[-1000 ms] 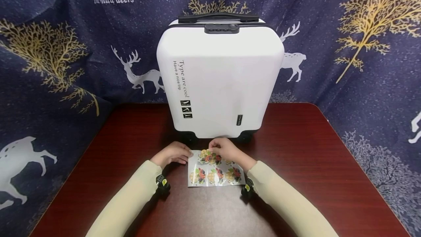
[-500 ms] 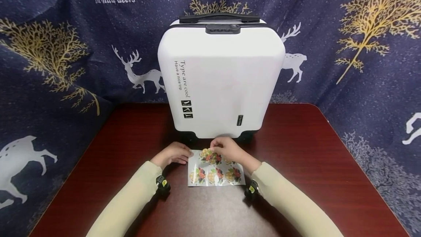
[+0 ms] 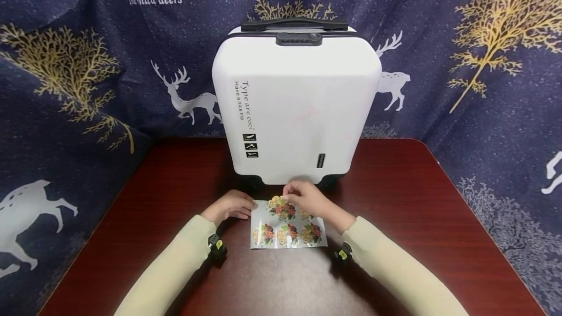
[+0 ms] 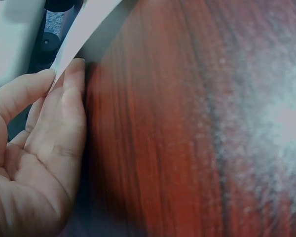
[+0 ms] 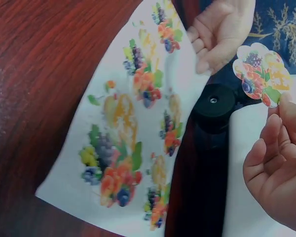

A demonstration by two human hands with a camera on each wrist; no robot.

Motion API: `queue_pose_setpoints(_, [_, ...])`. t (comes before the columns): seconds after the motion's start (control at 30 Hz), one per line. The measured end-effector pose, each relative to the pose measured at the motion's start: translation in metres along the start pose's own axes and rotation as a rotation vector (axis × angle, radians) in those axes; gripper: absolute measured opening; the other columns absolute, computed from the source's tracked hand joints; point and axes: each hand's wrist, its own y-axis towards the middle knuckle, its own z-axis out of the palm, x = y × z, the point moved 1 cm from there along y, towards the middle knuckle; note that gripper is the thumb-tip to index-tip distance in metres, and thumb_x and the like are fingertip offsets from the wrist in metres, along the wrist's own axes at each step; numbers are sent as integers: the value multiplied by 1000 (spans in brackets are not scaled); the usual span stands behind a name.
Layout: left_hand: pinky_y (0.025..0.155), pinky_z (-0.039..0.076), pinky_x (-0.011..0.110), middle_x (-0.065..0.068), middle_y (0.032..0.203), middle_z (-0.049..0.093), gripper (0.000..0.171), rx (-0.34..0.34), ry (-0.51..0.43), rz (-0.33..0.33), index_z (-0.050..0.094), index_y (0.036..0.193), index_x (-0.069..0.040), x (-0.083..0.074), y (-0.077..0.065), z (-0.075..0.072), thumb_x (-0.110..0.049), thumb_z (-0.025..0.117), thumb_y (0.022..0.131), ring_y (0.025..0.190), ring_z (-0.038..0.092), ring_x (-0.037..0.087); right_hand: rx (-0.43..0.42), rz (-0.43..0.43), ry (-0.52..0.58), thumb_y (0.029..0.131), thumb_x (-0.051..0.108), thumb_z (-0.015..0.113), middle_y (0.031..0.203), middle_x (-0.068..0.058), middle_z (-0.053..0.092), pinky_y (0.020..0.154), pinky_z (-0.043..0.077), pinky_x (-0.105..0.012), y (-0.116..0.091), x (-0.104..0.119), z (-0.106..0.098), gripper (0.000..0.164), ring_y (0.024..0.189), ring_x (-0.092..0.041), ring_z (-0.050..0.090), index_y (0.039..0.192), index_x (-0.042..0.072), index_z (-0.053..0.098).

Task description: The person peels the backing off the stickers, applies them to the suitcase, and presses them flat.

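Note:
My left hand (image 3: pixel 233 204) pinches the left edge of a white sticker sheet (image 3: pixel 256 223) printed with several fruit clusters. In the left wrist view, the thumb and fingers of the left hand (image 4: pixel 49 138) grip the sheet's corner (image 4: pixel 71 44) just above the tabletop. Between thumb and finger, my right hand (image 5: pixel 281 173) holds a scalloped fruit sticker (image 5: pixel 260 74), apart from the sheet (image 5: pixel 64 182) in the right wrist view. From the head view, this sticker (image 3: pixel 276 203) overlaps the sheet's upper row, and the right hand (image 3: pixel 307 200) covers part of that row.
A white suitcase (image 3: pixel 290 111) with a black handle (image 3: pixel 291 24) stands upright just behind the hands. Its black wheels (image 3: pixel 251 182) rest on the dark red table (image 3: pixel 285 282). Behind hangs a blue cloth (image 3: pixel 110 111) with deer and tree prints.
My right hand has shifted slightly right and up with the sticker, and the right forearm has swung right. The left hand and the sheet stay nearly where they were.

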Motion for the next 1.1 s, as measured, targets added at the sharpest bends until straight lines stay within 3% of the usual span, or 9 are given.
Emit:
queue_pose_setpoints(0.13, [72,63,28,11,96,71,38,-2,-12,2,63,119,13,2,0,1,-8,71,88,78,69,13,-22,-31,25,100,11,63,97,-11,69,77,51,-26,-3,7,-5,9,86,-12,57,95,4,66])
queue_pose_setpoints(0.4, [71,62,25,5,91,70,40,17,-20,2,62,121,14,3,4,1,-8,70,89,76,67,11,-78,-95,11,99,8,65,87,-11,68,63,43,-22,-10,37,-27,5,69,-10,48,97,3,67])
queue_pose_setpoints(0.73, [66,60,22,2,84,68,38,3,-20,2,63,119,13,-1,5,-1,-8,70,89,70,65,8,-152,-109,-19,98,10,67,72,-7,61,62,43,-25,-11,77,-57,7,63,-12,48,97,3,70])
queue_pose_setpoints(1.1, [65,59,21,2,84,67,35,1,-6,-13,64,117,13,2,6,0,-8,71,89,70,64,7,-189,-122,11,98,10,68,81,-11,70,66,46,-27,-6,109,-75,9,65,-15,53,96,2,72])
